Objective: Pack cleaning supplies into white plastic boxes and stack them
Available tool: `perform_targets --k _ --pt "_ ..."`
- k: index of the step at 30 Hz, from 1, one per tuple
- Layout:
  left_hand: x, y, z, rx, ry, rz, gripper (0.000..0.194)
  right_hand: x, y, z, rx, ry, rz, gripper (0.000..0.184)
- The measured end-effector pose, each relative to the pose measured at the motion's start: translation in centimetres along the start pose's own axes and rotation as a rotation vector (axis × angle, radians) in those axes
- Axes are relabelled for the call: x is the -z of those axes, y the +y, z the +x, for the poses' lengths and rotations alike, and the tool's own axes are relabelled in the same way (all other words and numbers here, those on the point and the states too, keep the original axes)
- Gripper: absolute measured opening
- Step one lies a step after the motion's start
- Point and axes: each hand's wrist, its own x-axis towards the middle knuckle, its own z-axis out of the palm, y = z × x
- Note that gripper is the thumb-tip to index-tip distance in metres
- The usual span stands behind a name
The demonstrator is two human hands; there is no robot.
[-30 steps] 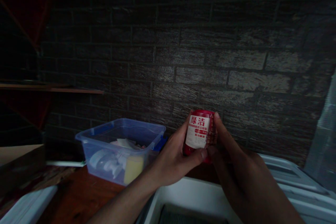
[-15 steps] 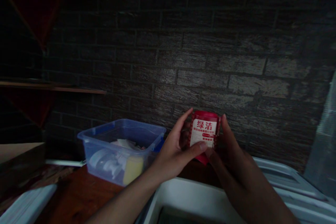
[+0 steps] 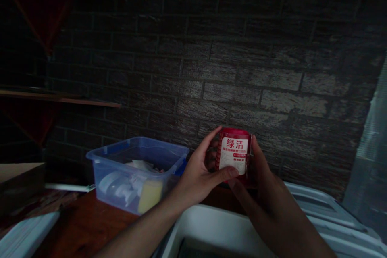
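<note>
A red roll of garbage bags (image 3: pixel 234 153) with a white label in red print stands upright between my two hands, above a white bin. My left hand (image 3: pixel 202 173) wraps its left side, thumb across the lower front of the label and fingers partly hidden behind. On the other side, my right hand (image 3: pixel 263 185) grips the right edge, with a finger along the side and the thumb near the bottom. Below sits the white bin (image 3: pixel 208 217), open at the top, with something dark inside.
A clear blue plastic box (image 3: pixel 99 177) holding bottles, papers and a yellow item (image 3: pixel 150 196) stands left on the wooden surface (image 3: pixel 87 229). Grey ridged lids (image 3: pixel 326 205) lie at right. Behind is a dark brick wall (image 3: pixel 217 72); shelves (image 3: pixel 60 98) jut out at left.
The roll has turned slightly more upright, and the loose red flap beneath it no longer hangs in sight. My right hand has shifted a little left. The view has moved slightly.
</note>
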Motion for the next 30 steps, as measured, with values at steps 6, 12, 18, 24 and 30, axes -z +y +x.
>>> perform_targets --k 6,12,18,24,30 --pt "0.32 0.36 -0.10 -0.031 0.040 0.042 0.057 0.02 -0.34 -0.12 0.019 0.026 -0.001 0.087" --pt "0.43 0.42 -0.06 -0.043 0.039 0.094 0.061 0.12 -0.49 -0.39 -0.020 0.012 0.003 0.084" --pt "0.20 0.43 -0.15 -0.026 0.076 0.119 0.063 0.18 -0.58 -0.17 -0.040 0.038 0.010 0.087" --pt "-0.16 0.11 -0.43 0.045 0.019 0.069 0.081 0.08 -0.62 -0.17 -0.004 0.061 -0.065 0.086" --pt "-0.29 0.34 0.01 0.055 0.071 -0.031 0.064 -0.17 -0.77 -0.06 -0.026 0.063 -0.014 0.082"
